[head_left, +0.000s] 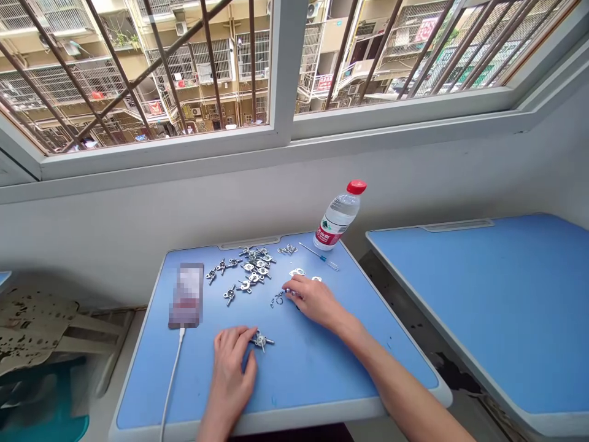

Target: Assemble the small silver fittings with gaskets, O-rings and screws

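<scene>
My left hand (232, 362) rests near the table's front, its index fingertip and thumb at one arm of a small silver metal fitting (261, 340). The fitting has short side arms and a thin pin; the fingers partly cover it. My right hand (316, 298) reaches in from the right, fingertips pinched together over the small loose parts. What is between them is hidden. Beside those fingertips lie a small dark ring (279, 301) and tiny metal pieces (272, 303). Flat silver plates (297, 272) lie just behind the right hand.
Similar metal fittings (255, 267) are heaped at the back of the blue table (151, 380), near curved metal parts (288, 248). A pen (319, 255) and a red-capped water bottle (338, 218) stand out at back right. A phone (186, 294) with a white cable (173, 374) lies left.
</scene>
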The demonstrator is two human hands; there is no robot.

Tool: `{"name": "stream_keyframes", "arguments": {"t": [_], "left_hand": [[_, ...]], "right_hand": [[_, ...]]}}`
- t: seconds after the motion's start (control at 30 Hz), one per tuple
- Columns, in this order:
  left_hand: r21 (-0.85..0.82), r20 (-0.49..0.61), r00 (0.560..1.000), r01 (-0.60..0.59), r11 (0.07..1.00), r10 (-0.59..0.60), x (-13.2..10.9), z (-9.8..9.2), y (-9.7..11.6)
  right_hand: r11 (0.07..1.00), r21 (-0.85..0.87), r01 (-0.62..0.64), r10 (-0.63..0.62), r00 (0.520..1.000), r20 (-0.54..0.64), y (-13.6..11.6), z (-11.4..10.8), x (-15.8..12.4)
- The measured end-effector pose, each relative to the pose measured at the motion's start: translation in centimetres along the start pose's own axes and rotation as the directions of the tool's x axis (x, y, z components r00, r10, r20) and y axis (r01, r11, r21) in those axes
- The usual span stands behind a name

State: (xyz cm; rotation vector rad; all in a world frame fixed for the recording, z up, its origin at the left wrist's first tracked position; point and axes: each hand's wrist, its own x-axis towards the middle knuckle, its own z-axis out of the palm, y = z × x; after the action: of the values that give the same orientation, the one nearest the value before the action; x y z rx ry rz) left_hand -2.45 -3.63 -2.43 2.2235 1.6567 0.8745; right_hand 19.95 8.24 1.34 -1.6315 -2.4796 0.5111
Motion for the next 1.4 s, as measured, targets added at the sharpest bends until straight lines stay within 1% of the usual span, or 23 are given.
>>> {"name": "stream_keyframes", "arguments": {"t": [0.1, 0.27, 0.4, 0.53, 0.63, 0.7, 0.77, 0.8, 0.87, 0.93, 1.07, 1.2, 1.4], "left_hand": [[-0.002, 0.013, 1.0, 0.015, 1.0, -0.015, 0.0, 0.0, 0.1], [-0.019, 0.003, 1.0, 0.028, 0.999, -0.028, 0.0, -0.1, 0.3], [-0.032, 0.015, 0.999, 0.03, 0.999, -0.029, 0.0, -0.2, 0.4], [-0.046, 0.03, 0.999, 0.027, 0.999, -0.026, -0.1, -0.3, 0.5], [-0.055, 0.027, 0.999, 0.027, 0.998, -0.026, 0.0, -0.3, 0.6], [-0.059, 0.024, 1.0, 0.022, 0.998, -0.021, -0.1, -0.3, 0.6], [-0.058, 0.022, 1.0, 0.014, 0.998, -0.012, -0.1, -0.2, 0.6], [-0.056, 0.021, 1.0, 0.011, 0.998, -0.01, -0.1, -0.2, 0.5], [-0.047, 0.021, 1.0, 0.01, 0.999, -0.009, -0.2, -0.1, 0.4], [-0.039, 0.03, 0.999, 0.013, 0.999, -0.011, -0.2, 0.0, 0.4], [-0.036, 0.037, 0.999, 0.003, 0.999, -0.001, -0.2, -0.1, 0.5], [-0.019, 0.016, 1.0, -0.008, 1.0, 0.008, -0.1, -0.3, 0.7], [-0.034, 0.024, 1.0, -0.004, 0.999, 0.005, -0.2, -0.2, 0.5]], "right_hand": [[1.0, 0.003, 0.017, -0.017, 1.0, 0.01, -0.5, 0.3, -0.2], [1.0, 0.014, -0.006, 0.006, 1.0, 0.023, -1.3, 1.0, 0.0], [0.998, 0.064, -0.025, 0.023, 0.999, 0.025, -1.4, 1.2, 0.1], [0.99, 0.14, -0.016, 0.013, 1.0, 0.026, -1.5, 0.8, -0.5], [0.975, 0.218, 0.03, -0.04, 0.998, 0.04, -2.2, 0.2, -2.0], [0.945, 0.315, 0.088, -0.107, 0.993, 0.042, -3.0, 0.1, -3.3], [0.907, 0.392, 0.156, -0.184, 0.982, 0.036, -3.9, 0.3, -4.7], [0.897, 0.401, 0.186, -0.217, 0.976, 0.033, -4.4, 0.6, -5.2], [0.899, 0.371, 0.232, -0.259, 0.965, 0.025, -5.3, 1.5, -6.1], [0.917, 0.292, 0.271, -0.287, 0.958, 0.01, -5.9, 2.6, -6.5], [0.937, 0.155, 0.313, -0.309, 0.95, -0.049, -6.4, 4.2, -6.4], [0.95, 0.096, 0.296, -0.288, 0.954, -0.085, -6.2, 4.7, -6.2], [0.965, 0.061, 0.256, -0.252, 0.966, -0.059, -6.0, 4.6, -6.3]]}}
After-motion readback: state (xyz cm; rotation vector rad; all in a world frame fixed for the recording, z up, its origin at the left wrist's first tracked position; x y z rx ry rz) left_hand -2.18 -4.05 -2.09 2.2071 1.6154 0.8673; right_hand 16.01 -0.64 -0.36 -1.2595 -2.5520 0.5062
